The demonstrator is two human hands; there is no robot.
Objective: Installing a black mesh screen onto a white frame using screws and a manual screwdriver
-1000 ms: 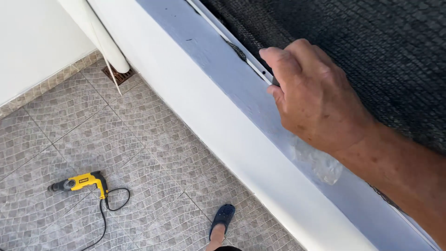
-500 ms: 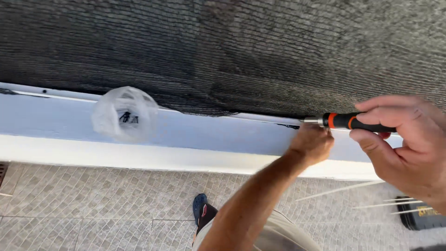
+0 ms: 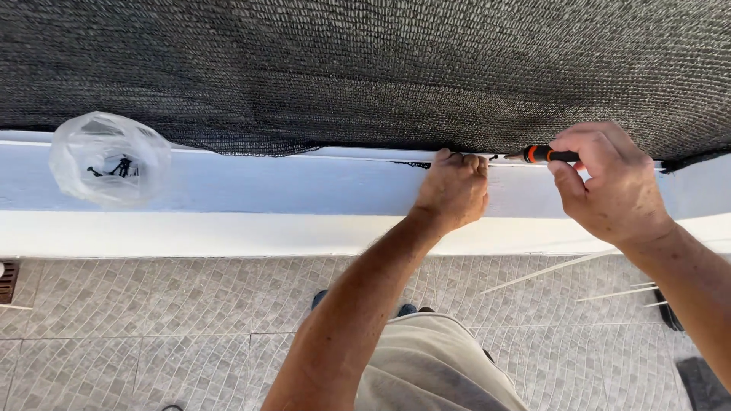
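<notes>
Hands work closer together than half a second ago. In the head view, the left hand (image 3: 451, 190) is curled into a loose fist against the white ledge (image 3: 304, 186), fingertips pressed at the lower edge of the dark mesh netting (image 3: 365, 68). The right hand (image 3: 609, 186) is closed around an orange-and-black screwdriver (image 3: 542, 154), whose tip now sits just beside the left fingers. The clear plastic bag (image 3: 110, 158) of small dark parts lies on the ledge, well apart to the left, much as before.

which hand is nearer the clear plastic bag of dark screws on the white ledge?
Left. The left hand rests on the white ledge, to the right of the clear plastic bag; the right hand, holding the orange-and-black screwdriver, is farther right.
</notes>
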